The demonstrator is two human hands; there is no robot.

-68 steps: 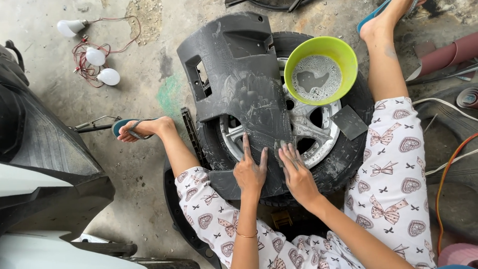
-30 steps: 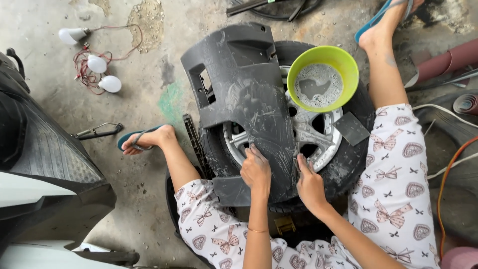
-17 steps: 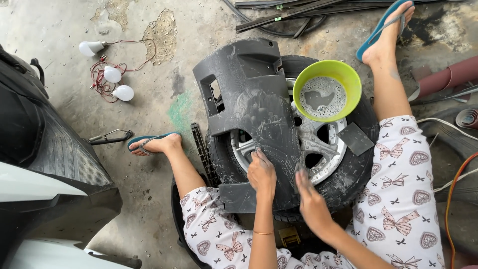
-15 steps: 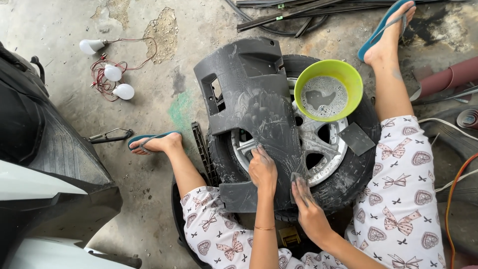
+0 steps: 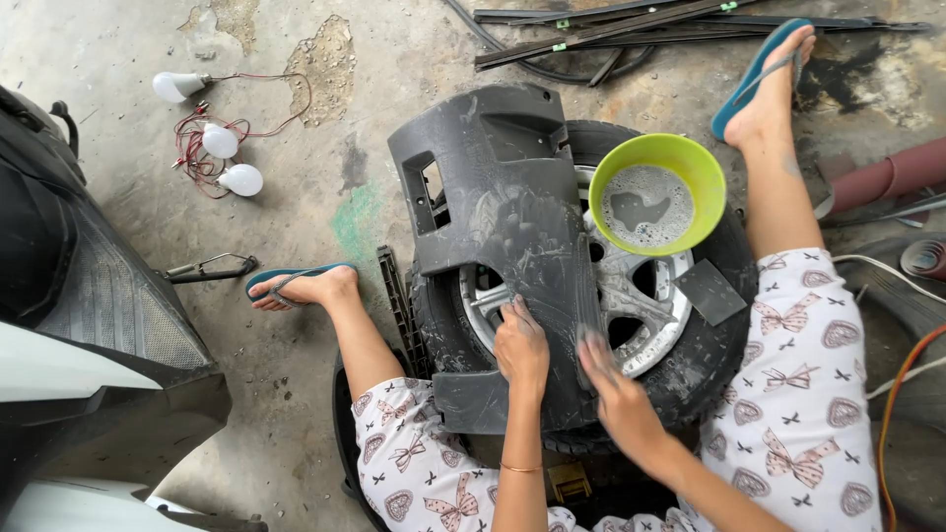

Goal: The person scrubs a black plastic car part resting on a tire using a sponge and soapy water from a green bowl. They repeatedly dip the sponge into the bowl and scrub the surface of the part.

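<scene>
Left hand rests on the near part of the dark grey plastic panel, fingers curled down against its left edge; whether it grips the edge or only presses on it cannot be told. Right hand lies flat and open on the panel's lower right area, fingers spread and blurred.

The panel lies across a car wheel, which lies flat on the concrete floor between the person's spread legs. The panel covers the left half of the wheel, and pale wet streaks mark its surface. A green bowl holding soapy water sits on the wheel's far right side, just beside the panel. A small dark square sheet lies on the tyre below the bowl.

Both feet wear blue sandals: the left foot is planted left of the wheel, the right foot beyond the bowl. Three white bulbs on red wires lie on the floor at upper left, well apart from the wheel. Long dark strips lie along the top edge.
</scene>
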